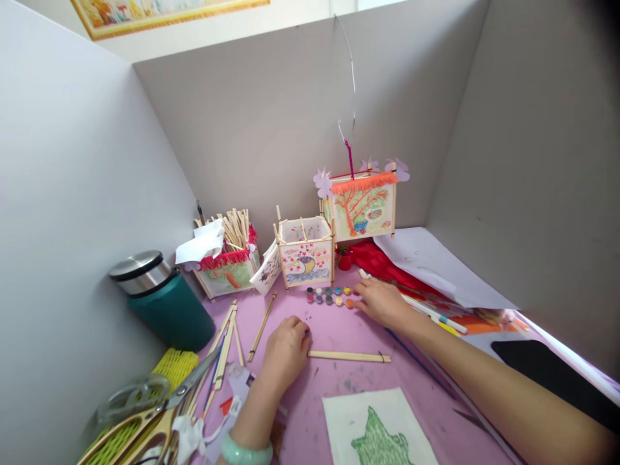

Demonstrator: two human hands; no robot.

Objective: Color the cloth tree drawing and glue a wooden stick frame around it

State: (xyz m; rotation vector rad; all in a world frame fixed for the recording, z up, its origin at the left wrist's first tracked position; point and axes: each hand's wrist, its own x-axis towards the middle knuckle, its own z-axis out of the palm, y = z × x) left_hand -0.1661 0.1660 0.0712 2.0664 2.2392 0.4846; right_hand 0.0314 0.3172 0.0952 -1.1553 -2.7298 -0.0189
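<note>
My left hand (285, 349) rests on the table with its fingers curled closed at the left end of a pair of pale wooden sticks (349, 356). A dark band ties the sticks near their right end. My right hand (382, 302) reaches to the right end of a strip of small paint pots (329, 297). Its thumb and fingers are apart, close beside the pots; whether they press on them I cannot tell. A white sheet with a green star drawing (380, 431) lies in front. Another tied stick pair (262, 326) lies left of my left hand.
A teal bottle (167, 316), scissors (179, 391) and loose sticks (227, 349) are at left. Behind stand a box of sticks (227, 278) and a stick-framed paper lantern (307, 258); another lantern (365, 210) hangs from a wire. A black phone-like slab (547, 374) lies right.
</note>
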